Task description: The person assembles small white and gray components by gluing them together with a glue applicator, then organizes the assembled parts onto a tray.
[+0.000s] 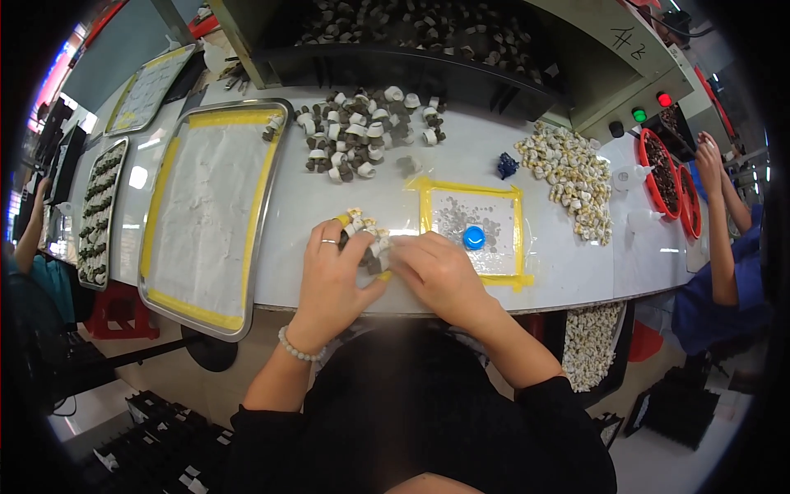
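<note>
left hand and right hand: both pinch a cluster of small wrapped parts | parts at desk front edge, between steel tray and yellow-taped square

A small cluster of white-and-dark ring-shaped parts sits on the white table, pinched between both hands. Some pieces poke out above the fingers.
</note>
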The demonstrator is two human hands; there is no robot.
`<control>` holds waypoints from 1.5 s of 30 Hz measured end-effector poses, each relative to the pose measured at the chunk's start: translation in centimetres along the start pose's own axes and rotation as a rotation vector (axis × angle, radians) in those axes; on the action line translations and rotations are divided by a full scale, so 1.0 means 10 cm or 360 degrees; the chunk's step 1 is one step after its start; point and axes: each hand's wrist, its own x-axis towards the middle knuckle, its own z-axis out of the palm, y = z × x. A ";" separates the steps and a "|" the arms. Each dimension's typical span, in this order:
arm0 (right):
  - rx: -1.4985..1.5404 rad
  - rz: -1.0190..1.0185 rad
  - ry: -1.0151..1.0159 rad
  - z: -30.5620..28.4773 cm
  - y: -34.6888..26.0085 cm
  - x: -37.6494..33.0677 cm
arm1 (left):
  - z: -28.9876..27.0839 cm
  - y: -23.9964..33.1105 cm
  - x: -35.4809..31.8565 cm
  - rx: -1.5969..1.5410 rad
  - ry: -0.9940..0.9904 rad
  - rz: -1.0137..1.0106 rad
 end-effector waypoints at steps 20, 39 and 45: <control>-0.0038 0.0384 0.0321 -0.74 0.18 -0.71 | -1.03 -0.75 0.57 0.0113 0.0258 -0.0389; -0.0039 0.0516 0.0410 -0.79 0.23 -0.80 | -0.71 -1.63 1.22 0.0438 0.0211 -0.0608; -0.0077 0.0539 0.0421 -0.87 0.24 -0.77 | -0.66 -1.66 1.18 0.0541 0.0324 -0.0477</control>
